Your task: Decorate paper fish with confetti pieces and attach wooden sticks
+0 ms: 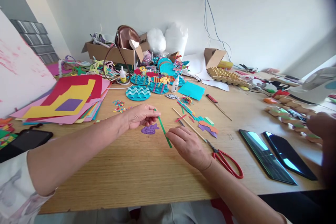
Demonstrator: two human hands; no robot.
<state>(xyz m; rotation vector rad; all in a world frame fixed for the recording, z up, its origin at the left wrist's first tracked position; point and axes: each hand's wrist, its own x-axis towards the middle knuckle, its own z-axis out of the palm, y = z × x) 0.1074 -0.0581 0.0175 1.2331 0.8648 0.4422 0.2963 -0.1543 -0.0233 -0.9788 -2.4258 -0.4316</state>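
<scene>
A thin green paper strip (162, 126) slants between my two hands above the wooden table. My left hand (143, 116) pinches its upper end between thumb and fingers. Lower down, the curled fingers of my right hand (187, 144) close on the strip near its bottom end. Just below my left hand lies a purple fish cut-out (149, 129), flat on the table. A pale wooden stick (193, 127) runs behind my right hand. Red-handled scissors (227, 162) rest beside my right wrist, partly hidden by the arm.
Colored sheets (65, 94) are stacked at left. Blue wavy paper pieces (138, 92), a white glue bottle (175, 84) and paper scraps (208, 127) lie beyond my hands. Two dark phones (266, 157) are at right. A person's blurred hand (321, 129) shows at the right edge.
</scene>
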